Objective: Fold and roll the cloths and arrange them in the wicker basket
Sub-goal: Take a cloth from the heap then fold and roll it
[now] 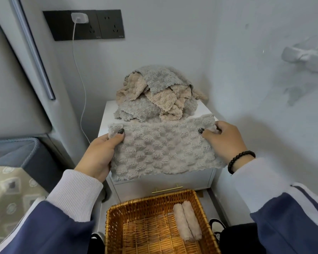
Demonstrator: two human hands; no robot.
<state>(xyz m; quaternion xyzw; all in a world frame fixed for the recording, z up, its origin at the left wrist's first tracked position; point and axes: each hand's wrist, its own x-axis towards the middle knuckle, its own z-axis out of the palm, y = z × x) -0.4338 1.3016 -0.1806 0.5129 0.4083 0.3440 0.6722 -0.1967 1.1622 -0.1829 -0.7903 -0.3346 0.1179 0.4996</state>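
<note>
Both hands, the left hand (pixel 99 154) and the right hand (pixel 226 138), pinch the upper corners of a grey cloth (pixel 163 149) spread above the tabletop (pixel 206 109), before the cloth pile (pixel 158 94); two rolled cloths (pixel 187 220) lie in the wicker basket (pixel 114 217).

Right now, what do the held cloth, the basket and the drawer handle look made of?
Held cloth: soft plush, likely microfibre; fluffy grey checker tufts, matte, scalloped edge.
Basket: woven wicker or rattan; golden-brown strands, slight sheen.
Drawer handle: probably metal, brass-coloured; thin shiny bar.
</note>
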